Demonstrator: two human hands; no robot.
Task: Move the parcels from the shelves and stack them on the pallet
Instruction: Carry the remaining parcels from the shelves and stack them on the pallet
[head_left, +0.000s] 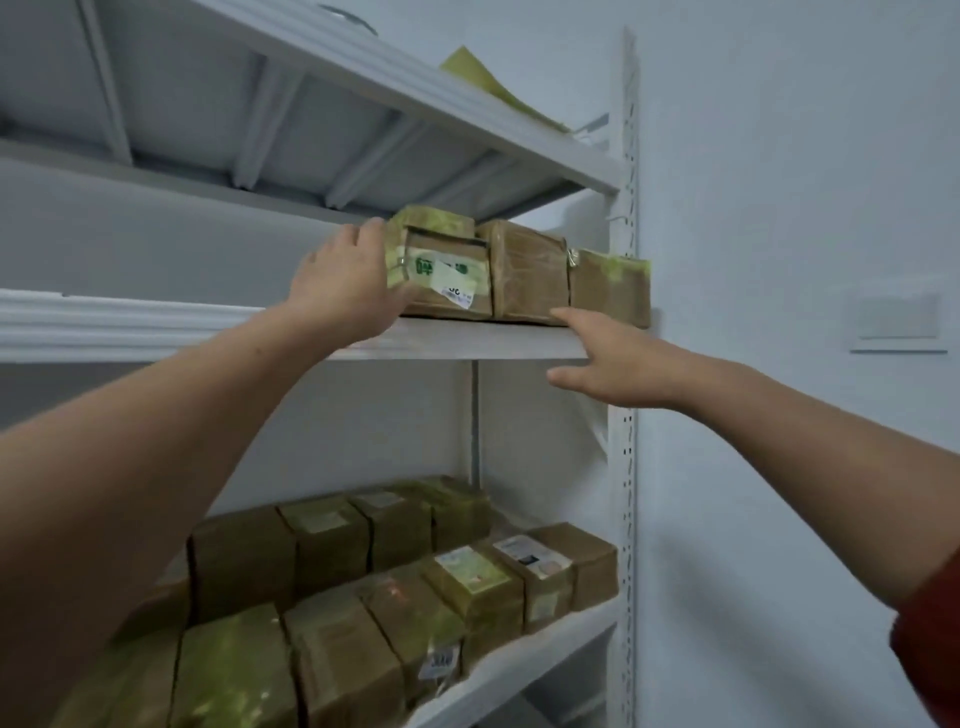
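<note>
Step in hand: taking the first parcel off the middle shelf (467, 340); nothing is lifted yet, by the look of it.
Left grip (343, 283): a bare hand laid against the left side of the labelled parcel (447, 280), fingers fairly straight along that face and reaching toward its rear; it presses rather than clasps.
Right grip (618, 361): a bare hand with fingers apart and holding nothing, at the front lip of the shelf. Its forefinger points at the bottom edge of the middle parcel (530, 270); I cannot tell whether it touches.
Task's things: three parcels stand side by side, touching, at the right end of the middle shelf, the right parcel (610, 288) beside the upright post (628, 467). Many more parcels (363, 597) fill the lower shelf (545, 644) in rows.
Pallet: not in view.
Handling: brown cardboard wrapped in glossy tape, so probably stiff but slick under the palm. The boxes look compact and light enough to carry, though the weight cannot be read.
Where to take hold: opposite side faces, or one palm under the base once the box slides forward past the lip.
Risk: the neighbours sit tight together, so dragging one out may pull the next along.
</note>
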